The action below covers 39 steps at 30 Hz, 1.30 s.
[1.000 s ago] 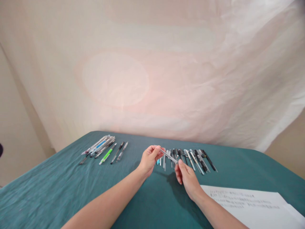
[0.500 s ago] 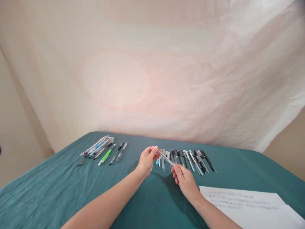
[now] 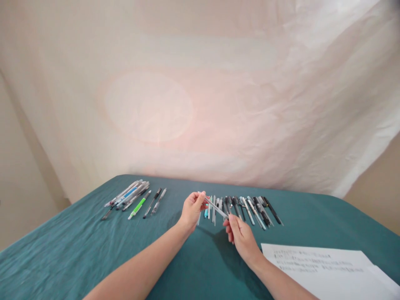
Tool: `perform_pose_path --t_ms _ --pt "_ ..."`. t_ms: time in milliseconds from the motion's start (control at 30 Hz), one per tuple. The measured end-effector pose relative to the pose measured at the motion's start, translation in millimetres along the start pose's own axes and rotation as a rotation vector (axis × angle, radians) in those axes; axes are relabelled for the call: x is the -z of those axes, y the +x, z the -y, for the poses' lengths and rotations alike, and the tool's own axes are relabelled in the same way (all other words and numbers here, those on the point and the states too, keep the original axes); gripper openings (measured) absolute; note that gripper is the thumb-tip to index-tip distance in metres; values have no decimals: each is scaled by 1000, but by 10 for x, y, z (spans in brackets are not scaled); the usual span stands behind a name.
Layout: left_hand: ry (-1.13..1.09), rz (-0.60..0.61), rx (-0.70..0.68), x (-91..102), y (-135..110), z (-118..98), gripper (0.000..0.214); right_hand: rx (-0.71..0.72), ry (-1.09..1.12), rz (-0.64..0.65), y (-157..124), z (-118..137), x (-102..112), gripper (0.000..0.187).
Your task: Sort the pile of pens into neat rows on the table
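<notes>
Both hands are on one slim grey pen (image 3: pixel 216 208), held up over the teal tablecloth (image 3: pixel 175 262): the left hand (image 3: pixel 191 211) pinches its far end between thumb and fingers, the right hand (image 3: pixel 241 236) has the near end pinched too, so it slants down to the right. Looks like plain plastic, so I'd bet it's super light, stiff, kinda slick, and not that fragile unless you bend it hard. Fingertip pinch near each end is probably the way to go, no need to squeeze. Just beyond it there's a row of pens (image 3: pixel 248 211), mostly black, grey and white. Off to the left: two more pens (image 3: pixel 159 201), a green pen (image 3: pixel 139 205), then a pile of pens (image 3: pixel 129 192). Papers (image 3: pixel 312 268) with blurry lines lie by the right forearm, pale backdrop (image 3: pixel 218 104) behind. Versus a second ago, not much: right hand's shifted slightly left and closer to the wearer, both ends still pinched.
</notes>
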State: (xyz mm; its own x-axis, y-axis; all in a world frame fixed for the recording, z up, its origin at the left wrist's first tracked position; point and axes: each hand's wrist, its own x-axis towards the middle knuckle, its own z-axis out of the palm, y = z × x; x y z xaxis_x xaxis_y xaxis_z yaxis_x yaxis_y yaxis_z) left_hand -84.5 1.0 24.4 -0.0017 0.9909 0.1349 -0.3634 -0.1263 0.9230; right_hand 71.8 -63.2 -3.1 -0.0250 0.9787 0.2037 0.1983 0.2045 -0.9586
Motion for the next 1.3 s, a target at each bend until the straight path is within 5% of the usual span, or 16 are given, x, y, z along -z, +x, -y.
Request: perform_pose_path --t_ms 1300 --pt "-21 -88 4 47 14 40 32 -88 57 74 63 -11 14 43"
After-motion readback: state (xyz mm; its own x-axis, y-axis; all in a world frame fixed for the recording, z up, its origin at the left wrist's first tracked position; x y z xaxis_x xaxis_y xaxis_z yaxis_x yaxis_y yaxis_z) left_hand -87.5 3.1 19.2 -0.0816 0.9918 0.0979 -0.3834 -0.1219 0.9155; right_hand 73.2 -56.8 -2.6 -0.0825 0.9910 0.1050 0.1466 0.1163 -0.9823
